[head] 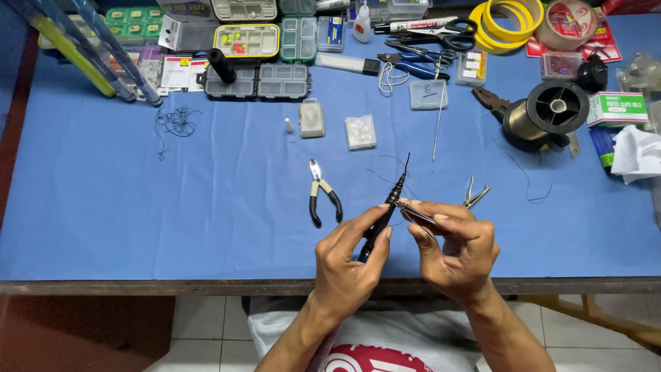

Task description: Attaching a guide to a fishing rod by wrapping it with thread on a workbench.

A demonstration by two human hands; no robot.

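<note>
I see my left hand [348,265] closed around a slim black rod-shaped tool [385,213], thumb and fingers pinching its shaft so the thin tip points up and away from me. My right hand [458,251] is closed too, its fingertips [441,219] pinching a small thin metal piece [416,212] whose end meets the black tool's shaft; what exactly that piece is I cannot tell. Both hands hover over the near edge of the blue cloth-covered table [138,207], just above the wooden rim.

Taking the black tool as my landmark: just to its left on the cloth lie small black-handled pliers [322,194], jaws pointing away. Just to its right, beside my right hand, lie small metal tweezers [476,194]. Beyond its tip a long thin metal needle [438,127] lies on the cloth, and further right of that stands a black spool of fine line [547,114]. Far behind the tool, at the back of the table, sits a dark grey compartment box [258,81], with a tangle of dark thread [175,124] well off to the left
</note>
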